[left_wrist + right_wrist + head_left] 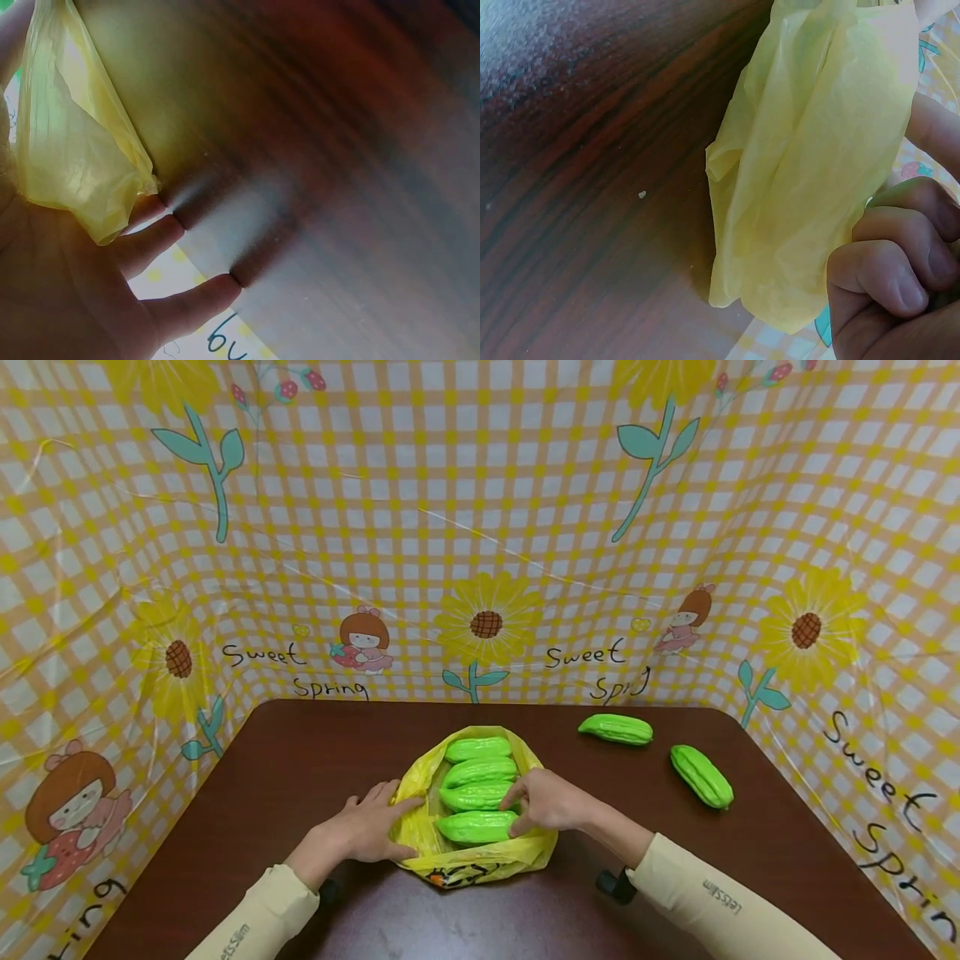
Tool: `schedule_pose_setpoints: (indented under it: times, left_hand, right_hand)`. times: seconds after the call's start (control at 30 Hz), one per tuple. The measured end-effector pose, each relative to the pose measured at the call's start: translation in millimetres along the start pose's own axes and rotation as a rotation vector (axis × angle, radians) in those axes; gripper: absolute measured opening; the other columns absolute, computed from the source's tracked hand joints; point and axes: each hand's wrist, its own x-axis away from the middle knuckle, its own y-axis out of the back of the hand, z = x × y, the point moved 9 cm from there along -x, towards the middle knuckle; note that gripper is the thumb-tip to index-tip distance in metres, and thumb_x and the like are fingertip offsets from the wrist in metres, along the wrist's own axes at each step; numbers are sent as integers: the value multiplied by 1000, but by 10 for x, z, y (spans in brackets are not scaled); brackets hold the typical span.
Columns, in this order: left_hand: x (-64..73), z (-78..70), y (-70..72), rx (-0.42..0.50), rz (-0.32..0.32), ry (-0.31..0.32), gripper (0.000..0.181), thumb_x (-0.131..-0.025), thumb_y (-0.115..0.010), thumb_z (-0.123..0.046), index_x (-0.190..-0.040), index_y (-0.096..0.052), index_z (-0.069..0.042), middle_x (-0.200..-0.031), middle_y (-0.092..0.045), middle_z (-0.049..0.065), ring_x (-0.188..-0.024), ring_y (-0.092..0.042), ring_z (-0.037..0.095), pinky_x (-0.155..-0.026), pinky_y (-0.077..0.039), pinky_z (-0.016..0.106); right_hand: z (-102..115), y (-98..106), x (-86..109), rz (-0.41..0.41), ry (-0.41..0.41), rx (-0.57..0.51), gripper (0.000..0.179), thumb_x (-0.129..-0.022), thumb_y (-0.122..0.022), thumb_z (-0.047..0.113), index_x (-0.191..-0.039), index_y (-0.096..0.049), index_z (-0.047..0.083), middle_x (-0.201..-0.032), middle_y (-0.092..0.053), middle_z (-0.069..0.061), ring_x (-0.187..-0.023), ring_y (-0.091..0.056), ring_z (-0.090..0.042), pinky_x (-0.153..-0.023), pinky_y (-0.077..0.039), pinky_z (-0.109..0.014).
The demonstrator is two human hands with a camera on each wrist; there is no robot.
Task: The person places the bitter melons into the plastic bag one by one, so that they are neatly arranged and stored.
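Note:
An opened yellow plastic bag [416, 835] lies on the table with several bright green bitter melons side by side in its mouth. My right hand [553, 802] reaches over the bag's right rim; its thumb and index finger pinch the right end of the nearest bitter melon [474, 828]. The other right fingers [885, 274] are curled, close to the yellow plastic in the right wrist view. At the bag's left side, my left hand [365, 827] rests with spread fingers against the plastic. Its straight fingers [199, 296] touch the tabletop in the left wrist view.
Two more bitter melons lie on the dark brown table [315, 752], one at the back right [617, 729] and one farther right [701, 777]. A checked, flower-printed cloth [480, 527] encloses the table's back and sides.

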Motion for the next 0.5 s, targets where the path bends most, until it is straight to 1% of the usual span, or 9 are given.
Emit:
schedule_pose_setpoints:
  times: [0.2,0.33,0.5]
  left_hand:
    - [-4,14,4,-7,-10,-2,78,-88,-73,-54,-155,-40,-29,-166,-19,19,-153,-21,39,-112,-22,71]
    - [-5,13,-3,-7,-4,-6,79,-88,-72,-54,-155,-40,-28,-166,-19,19,-153,-21,39,-112,-23,70]
    - [-3,10,-8,-15,0,-7,79,-89,-72,-55,-156,-40,-28,-166,-18,19,-153,-21,39,-112,-23,70]
  right_hand:
    - [4,13,-13,-8,-15,-1,33,-81,-83,7,-114,-76,2,-46,-41,4,-40,-26,-8,-46,-27,-25]
    - [5,26,11,0,-10,-22,36,-81,-83,8,-115,-74,1,-47,-38,5,-41,-23,-8,-46,-26,-25]
    - [1,108,64,-19,10,-46,34,-81,-84,13,-113,-76,4,-47,-34,5,-42,-20,-9,-45,-24,-25]
